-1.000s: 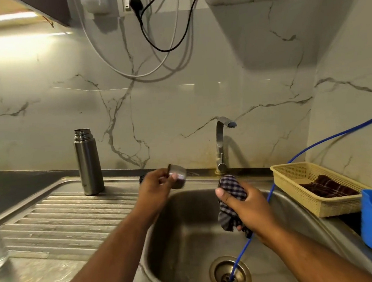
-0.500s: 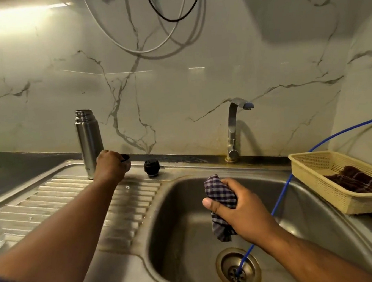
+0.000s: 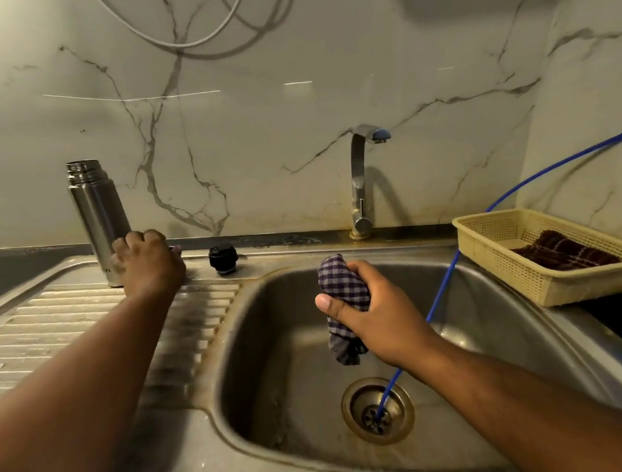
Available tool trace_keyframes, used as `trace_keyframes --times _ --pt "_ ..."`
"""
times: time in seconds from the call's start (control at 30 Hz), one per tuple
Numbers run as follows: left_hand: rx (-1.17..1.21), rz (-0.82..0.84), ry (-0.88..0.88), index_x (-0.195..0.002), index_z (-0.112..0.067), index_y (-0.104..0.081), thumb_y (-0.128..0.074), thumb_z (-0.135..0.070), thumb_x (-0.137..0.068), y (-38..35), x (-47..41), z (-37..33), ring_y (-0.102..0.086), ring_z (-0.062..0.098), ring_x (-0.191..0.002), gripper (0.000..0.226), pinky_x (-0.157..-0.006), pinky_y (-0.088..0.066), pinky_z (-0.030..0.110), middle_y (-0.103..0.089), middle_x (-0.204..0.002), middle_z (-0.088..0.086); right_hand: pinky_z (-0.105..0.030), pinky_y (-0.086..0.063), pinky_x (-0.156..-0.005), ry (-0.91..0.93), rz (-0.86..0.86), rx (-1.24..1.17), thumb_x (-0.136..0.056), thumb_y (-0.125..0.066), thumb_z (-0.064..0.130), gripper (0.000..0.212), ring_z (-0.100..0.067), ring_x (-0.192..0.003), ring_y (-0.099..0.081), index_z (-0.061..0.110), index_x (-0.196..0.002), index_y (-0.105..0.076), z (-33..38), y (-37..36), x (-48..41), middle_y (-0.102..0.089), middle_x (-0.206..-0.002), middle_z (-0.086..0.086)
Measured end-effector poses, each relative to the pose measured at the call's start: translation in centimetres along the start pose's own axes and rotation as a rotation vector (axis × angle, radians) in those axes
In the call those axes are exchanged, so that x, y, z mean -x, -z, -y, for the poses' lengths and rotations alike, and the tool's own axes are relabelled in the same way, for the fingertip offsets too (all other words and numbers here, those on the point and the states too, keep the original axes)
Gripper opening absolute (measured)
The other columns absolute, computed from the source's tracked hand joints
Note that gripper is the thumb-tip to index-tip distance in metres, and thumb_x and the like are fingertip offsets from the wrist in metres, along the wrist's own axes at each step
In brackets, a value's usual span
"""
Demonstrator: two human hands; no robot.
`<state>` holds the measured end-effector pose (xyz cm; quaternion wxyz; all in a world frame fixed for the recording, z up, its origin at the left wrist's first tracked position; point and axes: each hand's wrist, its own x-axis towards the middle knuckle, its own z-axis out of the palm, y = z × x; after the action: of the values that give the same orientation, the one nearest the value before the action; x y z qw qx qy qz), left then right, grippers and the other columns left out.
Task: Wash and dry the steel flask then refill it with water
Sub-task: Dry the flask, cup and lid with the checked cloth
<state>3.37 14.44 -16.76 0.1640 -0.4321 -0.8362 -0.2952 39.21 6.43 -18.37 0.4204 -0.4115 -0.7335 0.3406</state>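
Drying step, by the look of it: flask (image 3: 99, 216) upright and uncapped just behind the left hand (image 3: 148, 263), fingers curled down over something small and mostly hidden, gripping or merely resting impossible to tell; black stopper (image 3: 223, 259) just right of those fingers. Farther right, checked cloth (image 3: 340, 286) clenched in the right hand (image 3: 380, 312) over the sink (image 3: 274, 352); next probably calls for lifting the flask to the cloth for a wipe. No brand or writing legible.

A cloth (image 3: 342, 289) is gripped by the fingers of the right hand (image 3: 380, 316) above the sink (image 3: 274, 352). The left hand (image 3: 150, 263) is curled over a mostly hidden cup (image 3: 175, 249). The flask (image 3: 98, 213) is stood upright just left of those fingers, and a stopper (image 3: 223, 259) is set near their right.
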Motion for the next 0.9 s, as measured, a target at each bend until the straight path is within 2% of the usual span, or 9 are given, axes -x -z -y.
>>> trace_keyframes --times 0.07,0.2,0.3,0.4,0.5,0.6,0.73,0.83,0.9 --pt "0.047 0.031 -0.056 -0.132 -0.008 -0.057 -0.053 -0.049 -0.099 0.1 0.7 -1.6 -0.039 0.043 -0.13 0.053 -0.107 -0.034 0.057 -0.051 -0.135 0.024 -0.006 -0.046 -0.073 -0.003 0.001 0.012 -0.089 -0.071 0.05 0.047 0.013 -0.096 -0.056 0.044 -0.127 -0.045 0.1 0.1 0.1 -0.056 -0.107 0.03" --pt "0.08 0.312 -0.114 -0.141 -0.017 -0.046 -0.052 -0.074 -0.089 -0.6 1.8 -4.3 -0.043 0.042 -0.132 0.078 -0.107 -0.035 0.056 -0.053 -0.139 0.02 -0.003 -0.044 -0.068 -0.001 0.004 0.016 -0.09 -0.071 0.049 0.047 0.015 -0.095 -0.055 0.041 -0.129 -0.047 0.3 0.4 0.2 -0.058 -0.107 0.028" --pt "0.045 0.422 -0.126 -0.143 -0.023 -0.041 -0.066 -0.06 -0.088 -1.5 2.6 -5.1 -0.048 0.042 -0.129 0.071 -0.106 -0.035 0.054 -0.057 -0.137 0.019 -0.005 -0.044 -0.07 0.0 0.017 0.021 -0.091 -0.07 0.048 0.053 0.012 -0.095 -0.054 0.036 -0.136 -0.046 0.3 0.5 0.1 -0.056 -0.111 0.024" --pt "0.109 0.39 -0.099 -0.142 -0.02 -0.04 -0.069 -0.038 -0.093 -2.1 2.7 -5.2 -0.052 0.043 -0.124 0.059 -0.103 -0.038 0.055 -0.059 -0.131 0.02 -0.013 -0.049 -0.081 0.006 0.024 0.017 -0.091 -0.07 0.047 0.056 0.002 -0.103 -0.058 0.033 -0.139 -0.045 0.1 0.4 0.0 -0.058 -0.12 0.018" --pt "0.159 0.384 -0.081 -0.139 -0.018 -0.041 -0.07 -0.035 -0.093 -2.2 2.7 -5.2 -0.054 0.042 -0.122 0.057 -0.104 -0.04 0.057 -0.058 -0.13 0.021 -0.03 -0.056 -0.095 0.031 0.026 0.029 -0.091 -0.071 0.047 0.058 -0.008 -0.116 -0.061 0.031 -0.141 -0.045 -0.2 0.3 -0.2 -0.061 -0.13 0.01" --pt "0.246 0.328 -0.084 -0.133 -0.014 -0.044 -0.074 -0.029 -0.09 -1.8 3.2 -5.5 -0.056 0.041 -0.12 0.054 -0.1 -0.045 0.054 -0.059 -0.128 0.021 -0.033 -0.056 -0.097 0.053 0.021 0.037 -0.091 -0.071 0.048 0.058 -0.008 -0.114 -0.061 0.032 -0.14 -0.045 -0.4 0.3 -0.3 -0.061 -0.129 0.01" --pt "0.452 0.239 -0.138 -0.129 -0.017 -0.05 -0.08 -0.019 -0.084 0.3 4.8 -6.9 -0.058 0.037 -0.116 0.054 -0.1 -0.048 0.049 -0.058 -0.126 0.02 -0.026 -0.055 -0.092 0.049 -0.004 0.043 -0.091 -0.071 0.048 0.056 -0.005 -0.11 -0.059 0.034 -0.139 -0.045 -0.3 0.9 -0.4 -0.059 -0.123 0.014" --pt "0.613 0.221 -0.117 -0.125 -0.024 -0.054 -0.082 -0.017 -0.081 3.3 7.0 -8.8 -0.063 0.028 -0.103 0.053 -0.091 -0.051 0.039 -0.063 -0.114 0.009 -0.01 -0.049 -0.073 0.012 -0.058 0.031 -0.09 -0.072 0.047 0.058 0.002 -0.094 -0.057 0.034 -0.137 -0.039 0.0 1.6 -0.5 -0.053 -0.109 0.023" --pt "0.814 0.292 -0.069 -0.123 -0.026 -0.057 -0.081 -0.01 -0.082 5.5 9.0 -10.0 -0.064 0.024 -0.099 0.05 -0.09 -0.053 0.038 -0.063 -0.107 0.001 -0.008 -0.047 -0.063 -0.052 -0.128 -0.033 -0.09 -0.071 0.049 0.057 0.005 -0.087 -0.057 0.034 -0.132 -0.034 0.2 2.2 -0.7 -0.052 -0.105 0.021"
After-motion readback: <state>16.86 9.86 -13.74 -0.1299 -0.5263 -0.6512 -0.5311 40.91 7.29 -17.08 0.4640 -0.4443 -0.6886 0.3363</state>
